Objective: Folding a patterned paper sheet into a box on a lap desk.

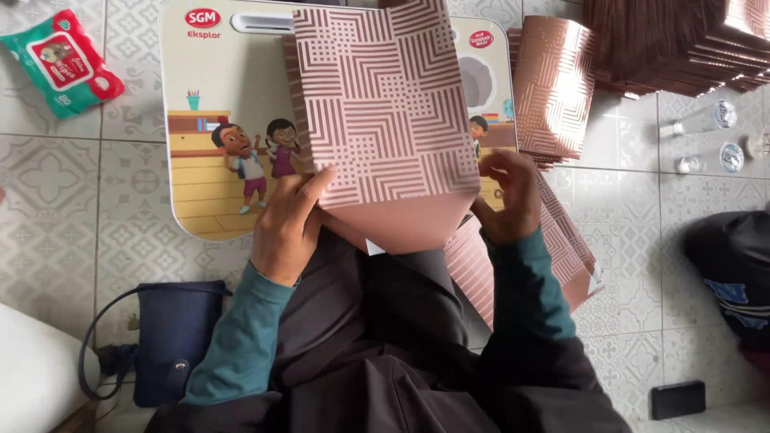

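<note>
Pink patterned paper bag (385,120) sits between both hands over a cartoon-printed lap desk (216,120). Left hand (289,228) clasps the bag's lower left corner, thumb on its patterned face. Right hand (509,196) grips the lower right edge, fingers curled closed. Just beyond the right hand, more flat pink bags (553,84) lie stacked on the tiled floor (64,176).

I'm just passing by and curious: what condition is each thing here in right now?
Patterned paper bag: held up, bottom flap folded.
Left hand: gripping the bag's lower left edge.
Right hand: at the bag's right edge, fingers curled.
Lap desk: flat on the floor, partly covered.
Flat bags stack: unfolded, piled.
Wipes pack: closed.
Blue pouch: lying on the floor.
</note>
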